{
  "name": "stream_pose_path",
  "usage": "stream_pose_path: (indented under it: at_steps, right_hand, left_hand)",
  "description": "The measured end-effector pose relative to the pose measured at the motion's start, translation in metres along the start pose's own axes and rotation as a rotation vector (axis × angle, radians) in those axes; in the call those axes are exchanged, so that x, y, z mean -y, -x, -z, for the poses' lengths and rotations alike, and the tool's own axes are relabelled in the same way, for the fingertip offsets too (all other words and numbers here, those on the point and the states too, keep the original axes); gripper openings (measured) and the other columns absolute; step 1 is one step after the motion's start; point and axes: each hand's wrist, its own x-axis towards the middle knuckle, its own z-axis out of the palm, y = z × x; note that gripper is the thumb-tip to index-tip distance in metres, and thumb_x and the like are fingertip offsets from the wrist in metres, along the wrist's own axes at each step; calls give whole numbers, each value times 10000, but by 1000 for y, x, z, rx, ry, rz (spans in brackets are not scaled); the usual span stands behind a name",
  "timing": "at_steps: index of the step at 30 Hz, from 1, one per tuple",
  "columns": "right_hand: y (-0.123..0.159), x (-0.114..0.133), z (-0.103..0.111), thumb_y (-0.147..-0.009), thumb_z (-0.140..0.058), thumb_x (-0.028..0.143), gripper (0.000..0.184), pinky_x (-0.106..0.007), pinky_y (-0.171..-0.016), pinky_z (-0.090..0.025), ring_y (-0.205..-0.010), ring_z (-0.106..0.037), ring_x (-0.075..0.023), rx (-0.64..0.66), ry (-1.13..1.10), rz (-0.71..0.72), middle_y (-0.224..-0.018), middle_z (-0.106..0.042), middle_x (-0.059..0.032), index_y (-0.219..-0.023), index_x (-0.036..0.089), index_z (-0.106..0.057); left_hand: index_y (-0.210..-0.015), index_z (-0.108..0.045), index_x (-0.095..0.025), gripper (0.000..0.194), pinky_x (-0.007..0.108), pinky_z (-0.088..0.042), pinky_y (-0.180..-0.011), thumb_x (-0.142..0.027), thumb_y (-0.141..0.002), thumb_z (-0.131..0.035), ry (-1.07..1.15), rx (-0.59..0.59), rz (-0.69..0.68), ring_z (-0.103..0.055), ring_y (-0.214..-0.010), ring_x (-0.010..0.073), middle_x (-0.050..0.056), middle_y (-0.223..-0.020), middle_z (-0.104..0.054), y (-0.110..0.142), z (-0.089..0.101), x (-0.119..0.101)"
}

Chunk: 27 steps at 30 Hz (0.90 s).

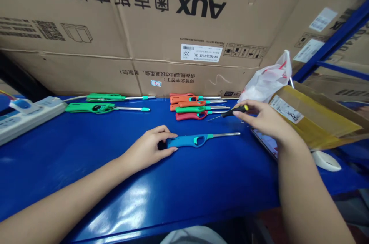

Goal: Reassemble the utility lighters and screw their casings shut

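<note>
A blue gas lighter (187,141) lies on the blue table, its metal tube pointing right. My left hand (152,144) is closed on the butt end of its handle, thumb on the near side and fingers on the far side. Above the table, my right hand (259,115) pinches a screwdriver (232,111) by its black and yellow handle, with the thin shaft pointing left. Just beyond the blue lighter is a stack of orange, green and red lighters (188,116). Farther left lie two green lighters (92,108).
A white power strip (31,117) with a plug stands at the left. On the right are a plastic bag (266,80), an opened taped carton (323,113), a phone (263,140) and a white roundish object (325,160). Large cardboard (161,32) walls the back.
</note>
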Motion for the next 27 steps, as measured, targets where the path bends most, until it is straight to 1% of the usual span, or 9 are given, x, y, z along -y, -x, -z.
stream_pose_path:
  at_steps: [2, 4, 5, 7, 10, 13, 18, 23, 27]
  right_hand:
    - [-1, 1, 3, -828, -686, 532, 305, -360, -724, -505, -756, -634, -217, -189, -83, 3, -827, -687, -40, -876, 231, -673]
    - [-4, -2, 2, -838, -662, 574, 338, -350, -646, -488, -667, -611, -205, -375, -128, -25, -745, -644, -27, -880, 239, -643]
    - [-7, -6, 1, -845, -649, 591, 353, -347, -609, -479, -628, -606, -204, -441, -147, -48, -707, -626, -19, -906, 244, -633]
    - [-12, -15, -3, -848, -644, 620, 385, -345, -548, -467, -563, -615, -213, -514, -173, -79, -649, -604, -8, -953, 250, -616]
    - [-17, -29, -7, -850, -643, 616, 413, -364, -539, -502, -552, -657, -236, -568, -164, -46, -673, -630, -18, -1029, 248, -589]
    - [-18, -37, -6, -866, -630, 573, 376, -380, -575, -524, -551, -664, -241, -589, -94, -65, -628, -611, -12, -1026, 235, -588]
    - [-19, -41, 0, -894, -587, 519, 280, -369, -557, -495, -480, -595, -212, -568, -45, -185, -570, -574, 11, -965, 248, -575]
    - [-20, -46, 1, -900, -573, 404, 160, -367, -581, -482, -488, -572, -207, -540, 23, -207, -572, -563, 19, -956, 256, -550]
    - [-19, -45, 0, -894, -584, 408, 173, -354, -541, -469, -464, -577, -209, -505, 15, -220, -580, -579, 15, -964, 254, -548]
  left_hand:
    - [-1210, -737, -211, 365, 319, -560, -758, -432, -931, -656, -18, 6, 9, -645, -793, 170, 55, -1008, -646, 1, -2, -2]
    - [-1218, -729, -206, 368, 341, -566, -792, -438, -950, -630, -62, -2, 3, -655, -856, 197, 69, -1032, -653, 2, -5, -3]
    - [-1225, -724, -205, 370, 359, -567, -827, -440, -960, -617, -91, -13, -10, -660, -907, 215, 79, -1056, -660, 2, -6, -4]
    - [-1261, -705, -204, 387, 405, -554, -921, -445, -981, -591, -145, -36, -48, -661, -1017, 251, 98, -1126, -673, 3, -9, -5]
    - [-1328, -667, -200, 462, 457, -517, -1023, -498, -987, -576, -190, -46, -79, -656, -1111, 285, 115, -1213, -683, 3, -10, -5]
    - [-1342, -659, -210, 508, 455, -512, -1038, -544, -966, -591, -201, -44, -79, -659, -1131, 295, 114, -1241, -691, 3, -8, -5]
    - [-1274, -696, -220, 436, 412, -538, -981, -508, -956, -615, -178, -49, -100, -668, -1077, 270, 96, -1195, -718, 3, -3, -5]
    - [-1256, -710, -224, 426, 368, -563, -904, -514, -956, -622, -138, -51, -100, -674, -976, 232, 84, -1131, -728, 2, -3, -3]
    - [-1254, -715, -232, 424, 364, -564, -903, -515, -949, -634, -131, -55, -95, -677, -961, 226, 76, -1114, -728, 2, -3, -3]
